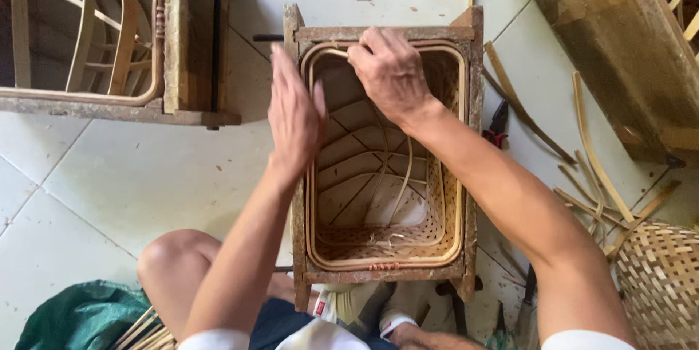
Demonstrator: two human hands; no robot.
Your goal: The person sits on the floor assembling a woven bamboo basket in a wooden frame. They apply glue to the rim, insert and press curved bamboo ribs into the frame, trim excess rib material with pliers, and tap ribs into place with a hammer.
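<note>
Both hands work the far rim of a woven bamboo basket [382, 197] seated inside a rough wooden frame [473, 102] on the tiled floor [131, 168]. Right hand [392, 73] has its grip closed, fingers pinching the rim strip at the far edge. Left hand [293, 113] lies flat, fingers straight, against the basket's left far corner. Loose bamboo strips [590, 146] lie on the floor to the right.

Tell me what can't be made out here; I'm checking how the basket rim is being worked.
Head view only:
- Far rim of the woven basket: covered by the right hand.
- Left rim: behind the left hand.
- Right fingertips' grip: curled under, hidden.
- Second basket: cut by the frame edge.
- Pliers: partly behind the wooden frame.
</note>
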